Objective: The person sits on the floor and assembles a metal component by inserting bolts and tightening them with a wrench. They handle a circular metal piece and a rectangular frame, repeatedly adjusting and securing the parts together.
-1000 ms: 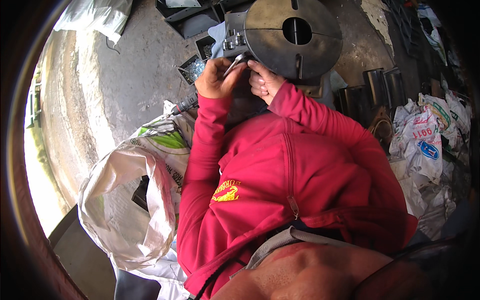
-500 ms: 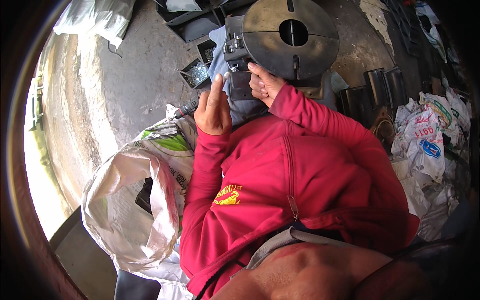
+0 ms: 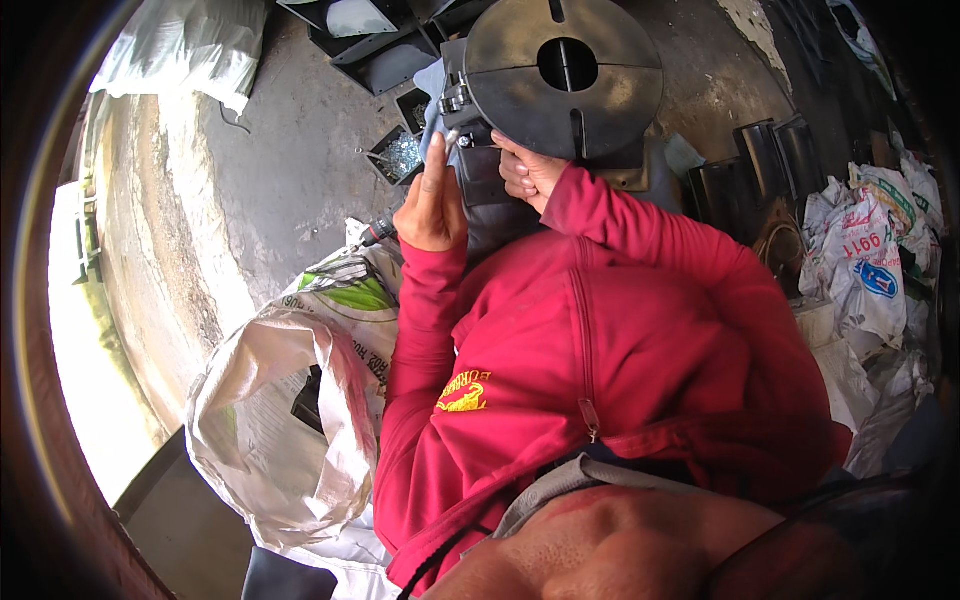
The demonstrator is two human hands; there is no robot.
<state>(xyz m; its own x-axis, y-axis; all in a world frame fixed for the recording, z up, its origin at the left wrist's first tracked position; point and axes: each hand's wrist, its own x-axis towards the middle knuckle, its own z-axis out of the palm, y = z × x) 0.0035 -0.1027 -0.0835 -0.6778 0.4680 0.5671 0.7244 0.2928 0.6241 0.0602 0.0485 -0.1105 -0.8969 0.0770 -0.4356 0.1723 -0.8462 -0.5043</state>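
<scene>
A round black metal disc [image 3: 620, 95] with a centre hole and slots lies in front of me, with a hinge-like black bracket [image 3: 455, 100] at its left side. My left hand [image 3: 432, 208] is raised just left of the bracket, index finger pointing up. Its fingertips pinch a small silvery metal piece [image 3: 453, 137], partly hidden. Close to that piece, a shiny bolt head [image 3: 465, 141] shows on the bracket. My right hand [image 3: 530, 172] is closed at the disc's near edge, fingers curled and thumb against the black metal part there; the grip is partly hidden under the disc.
Small trays of metal fasteners [image 3: 398, 155] stand on the floor to the left, near larger black bins [image 3: 390, 62]. A power tool [image 3: 380, 230] rests beside an open white sack [image 3: 265, 400]. Black curved parts [image 3: 760, 160] and stuffed sacks [image 3: 865, 250] are at right.
My left hand has risen slightly, bringing the silvery piece closer to the bracket. My right hand keeps its hold. The whole view has shifted a little.
</scene>
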